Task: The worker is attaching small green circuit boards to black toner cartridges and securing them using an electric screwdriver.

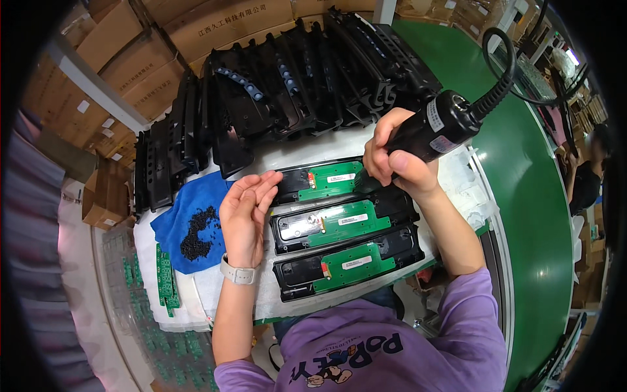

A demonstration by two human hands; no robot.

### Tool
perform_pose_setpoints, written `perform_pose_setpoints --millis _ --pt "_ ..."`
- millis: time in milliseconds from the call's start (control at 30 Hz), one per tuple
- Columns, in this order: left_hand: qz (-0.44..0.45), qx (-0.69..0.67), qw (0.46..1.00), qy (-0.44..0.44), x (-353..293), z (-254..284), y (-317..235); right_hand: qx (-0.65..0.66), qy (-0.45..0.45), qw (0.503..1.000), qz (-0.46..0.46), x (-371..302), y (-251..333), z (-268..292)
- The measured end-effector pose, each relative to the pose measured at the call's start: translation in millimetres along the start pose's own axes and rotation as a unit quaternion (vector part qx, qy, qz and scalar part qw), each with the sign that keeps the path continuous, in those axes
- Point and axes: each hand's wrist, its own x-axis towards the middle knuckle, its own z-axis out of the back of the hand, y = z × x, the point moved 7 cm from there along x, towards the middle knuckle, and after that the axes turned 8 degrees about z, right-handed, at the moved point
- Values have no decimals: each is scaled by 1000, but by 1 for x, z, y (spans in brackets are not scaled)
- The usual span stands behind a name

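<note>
My right hand [413, 173] is wrapped round a black electric screwdriver [436, 127] with a coiled cable, held over the right end of the farthest black plastic panel [292, 186]. The driver's tip is hidden behind my fingers. On that panel lies a green circuit board [336, 189] with a white label. My left hand [245, 212], a pale watch at its wrist, has its fingers stretched out at the panel's left end, seemingly touching its edge. Nearer to me lie two more panels, a middle one [297, 227] and a near one [297, 273], each with a green board on it.
Left of the panels, small black screws [199, 238] are heaped on a blue cloth [173, 225]. Loose narrow green boards [168, 281] lie beside it. Black plastic housings [287, 85] stand stacked behind, before cardboard boxes [228, 26]. A green surface [529, 228] runs along the right.
</note>
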Motion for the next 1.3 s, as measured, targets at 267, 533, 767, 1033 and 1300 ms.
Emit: perform_pose_setpoints --millis 267,533,767,1033,1300 --pt "14 98 995 -15 5 5 -2 -16 21 999 -25 -8 -1 -5" --pt "31 126 991 -14 17 -3 8 -105 63 992 -19 -10 -6 -19" --pt "5 135 988 72 12 -10 9 -122 66 990 -12 -10 -4 -22" --pt "-67 282 957 -15 20 -3 4 -84 71 994 -19 -10 -9 -18" --pt "-46 251 967 9 23 -4 10 -164 107 980 -33 -8 -3 -26"
